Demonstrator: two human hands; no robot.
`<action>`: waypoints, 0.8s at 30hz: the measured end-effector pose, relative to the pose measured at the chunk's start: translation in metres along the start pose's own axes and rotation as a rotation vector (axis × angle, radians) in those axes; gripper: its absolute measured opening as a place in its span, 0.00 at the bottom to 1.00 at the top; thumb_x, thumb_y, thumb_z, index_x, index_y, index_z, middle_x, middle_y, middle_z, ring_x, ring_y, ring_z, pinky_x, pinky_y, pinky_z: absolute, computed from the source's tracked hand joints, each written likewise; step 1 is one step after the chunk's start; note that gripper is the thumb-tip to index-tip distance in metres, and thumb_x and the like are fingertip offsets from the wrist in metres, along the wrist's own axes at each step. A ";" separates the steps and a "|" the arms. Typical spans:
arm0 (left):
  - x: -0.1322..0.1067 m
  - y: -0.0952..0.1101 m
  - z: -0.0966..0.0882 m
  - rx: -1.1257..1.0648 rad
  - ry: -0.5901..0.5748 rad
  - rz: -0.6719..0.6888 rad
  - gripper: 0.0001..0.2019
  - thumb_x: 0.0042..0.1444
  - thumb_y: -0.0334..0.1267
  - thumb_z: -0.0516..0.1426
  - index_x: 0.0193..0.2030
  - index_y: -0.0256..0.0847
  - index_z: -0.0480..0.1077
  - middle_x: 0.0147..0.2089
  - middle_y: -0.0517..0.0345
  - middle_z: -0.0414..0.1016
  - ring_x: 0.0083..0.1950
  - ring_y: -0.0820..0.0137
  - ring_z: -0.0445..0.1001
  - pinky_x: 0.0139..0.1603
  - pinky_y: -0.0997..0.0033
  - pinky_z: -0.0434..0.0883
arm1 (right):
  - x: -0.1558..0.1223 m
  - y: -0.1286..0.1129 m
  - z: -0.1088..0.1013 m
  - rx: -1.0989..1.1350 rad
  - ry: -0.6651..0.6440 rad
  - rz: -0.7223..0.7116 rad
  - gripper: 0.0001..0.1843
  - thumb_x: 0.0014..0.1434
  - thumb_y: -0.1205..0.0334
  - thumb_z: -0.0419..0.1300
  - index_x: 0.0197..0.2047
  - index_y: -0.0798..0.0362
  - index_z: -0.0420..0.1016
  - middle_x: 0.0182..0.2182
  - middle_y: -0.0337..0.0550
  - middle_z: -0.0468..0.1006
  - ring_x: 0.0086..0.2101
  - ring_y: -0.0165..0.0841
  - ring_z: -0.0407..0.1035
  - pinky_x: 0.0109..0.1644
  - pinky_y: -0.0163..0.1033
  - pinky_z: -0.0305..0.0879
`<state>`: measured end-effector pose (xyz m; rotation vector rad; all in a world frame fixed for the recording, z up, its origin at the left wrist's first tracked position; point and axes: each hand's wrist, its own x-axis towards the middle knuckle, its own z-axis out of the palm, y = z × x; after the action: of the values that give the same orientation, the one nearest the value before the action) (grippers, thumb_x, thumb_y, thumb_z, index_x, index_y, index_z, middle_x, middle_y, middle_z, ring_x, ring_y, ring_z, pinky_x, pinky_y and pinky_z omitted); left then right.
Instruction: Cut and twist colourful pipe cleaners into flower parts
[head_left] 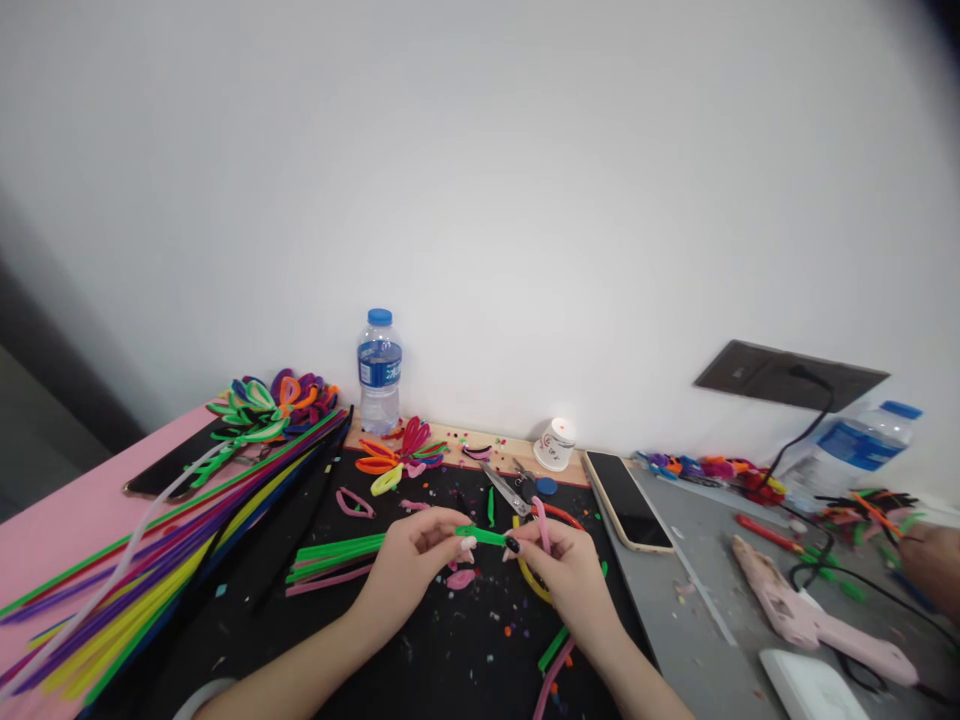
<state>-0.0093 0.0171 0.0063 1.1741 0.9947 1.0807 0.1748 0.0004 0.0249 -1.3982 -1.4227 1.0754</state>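
Observation:
My left hand [414, 556] and my right hand [561, 566] meet over a black mat [450, 650]. Between their fingertips they pinch a short green pipe cleaner [481, 536], one hand at each end. My right hand also has a pink pipe cleaner [541, 522] curling up through its fingers. Under my right hand lies a yellow pipe cleaner loop [531, 582]. A bundle of green and pink pipe cleaners [334, 558] lies just left of my left hand.
A long sheaf of coloured pipe cleaners [150, 580] lies at left, finished pipe cleaner flowers [270, 405] behind. Scissors [504, 488], a water bottle [379, 370], a small white cup [556, 444] and a phone [627, 498] stand behind. A pink glue gun [810, 615] lies right. Another person's hand [930, 565] shows at far right.

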 end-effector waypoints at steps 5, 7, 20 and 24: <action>-0.002 0.004 0.001 0.052 0.011 -0.025 0.05 0.41 0.34 0.62 0.27 0.36 0.74 0.22 0.59 0.76 0.25 0.70 0.74 0.28 0.74 0.69 | 0.001 0.001 -0.001 0.000 -0.044 0.054 0.11 0.50 0.59 0.60 0.22 0.56 0.76 0.13 0.35 0.63 0.15 0.24 0.50 0.19 0.32 0.46; -0.003 0.006 0.000 0.072 0.017 -0.036 0.04 0.40 0.34 0.62 0.26 0.36 0.74 0.23 0.58 0.77 0.26 0.69 0.74 0.28 0.74 0.69 | 0.002 0.005 -0.001 0.002 -0.064 0.045 0.12 0.50 0.58 0.60 0.22 0.56 0.75 0.14 0.35 0.62 0.15 0.23 0.48 0.19 0.31 0.43; -0.005 -0.004 0.005 -0.161 -0.084 -0.099 0.11 0.48 0.42 0.59 0.35 0.38 0.72 0.23 0.63 0.69 0.26 0.75 0.66 0.29 0.76 0.64 | -0.004 0.005 0.009 0.034 -0.145 0.043 0.11 0.51 0.60 0.59 0.23 0.57 0.76 0.16 0.36 0.67 0.18 0.24 0.51 0.21 0.31 0.48; -0.007 -0.003 0.006 -0.106 -0.092 -0.006 0.13 0.53 0.45 0.54 0.25 0.37 0.67 0.28 0.62 0.66 0.28 0.76 0.63 0.31 0.77 0.62 | -0.005 0.005 0.011 -0.011 -0.175 0.010 0.07 0.51 0.61 0.59 0.28 0.56 0.76 0.19 0.37 0.70 0.20 0.27 0.58 0.24 0.31 0.54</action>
<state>-0.0048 0.0091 0.0042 1.1239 0.8591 1.0523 0.1662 -0.0048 0.0169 -1.3468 -1.5491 1.2230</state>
